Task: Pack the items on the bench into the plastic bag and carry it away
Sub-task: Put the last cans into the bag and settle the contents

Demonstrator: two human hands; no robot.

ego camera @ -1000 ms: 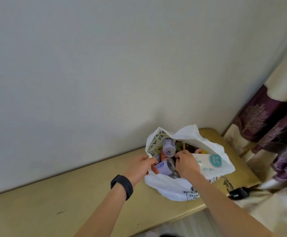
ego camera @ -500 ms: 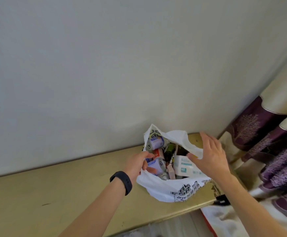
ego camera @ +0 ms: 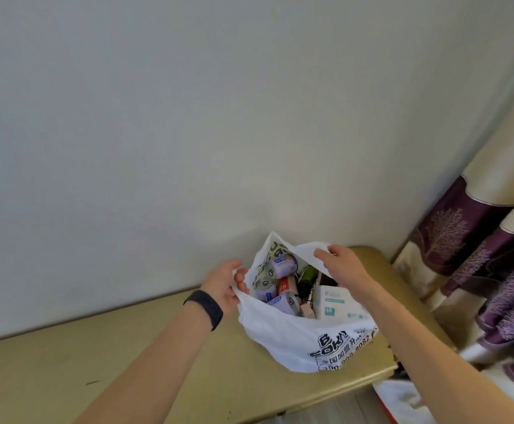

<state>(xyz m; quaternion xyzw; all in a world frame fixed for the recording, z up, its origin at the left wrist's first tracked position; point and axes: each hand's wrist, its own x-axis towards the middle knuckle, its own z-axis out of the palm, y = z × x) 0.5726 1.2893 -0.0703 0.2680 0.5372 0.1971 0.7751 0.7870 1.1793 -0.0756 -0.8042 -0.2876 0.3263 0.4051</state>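
A white plastic bag (ego camera: 298,341) with black print sits on the right end of the beige bench (ego camera: 102,368), its mouth wide. Inside lie several small purple-labelled cans (ego camera: 284,264), a dark green bottle (ego camera: 307,275) and a white pack of wipes (ego camera: 335,304). My left hand (ego camera: 225,281), a black band on its wrist, grips the bag's left rim. My right hand (ego camera: 339,264) pinches the far right rim of the bag above the wipes.
A plain wall rises right behind the bench. Purple and cream curtains (ego camera: 479,255) hang at the right, close to the bench's end. Below the bench's front right corner lies white cloth (ego camera: 402,399). The left part of the bench top shows bare wood.
My right hand has come out of the bag, swung right and returned to take the far rim. My left hand has shifted to the bag's left rim, spreading the mouth wider.
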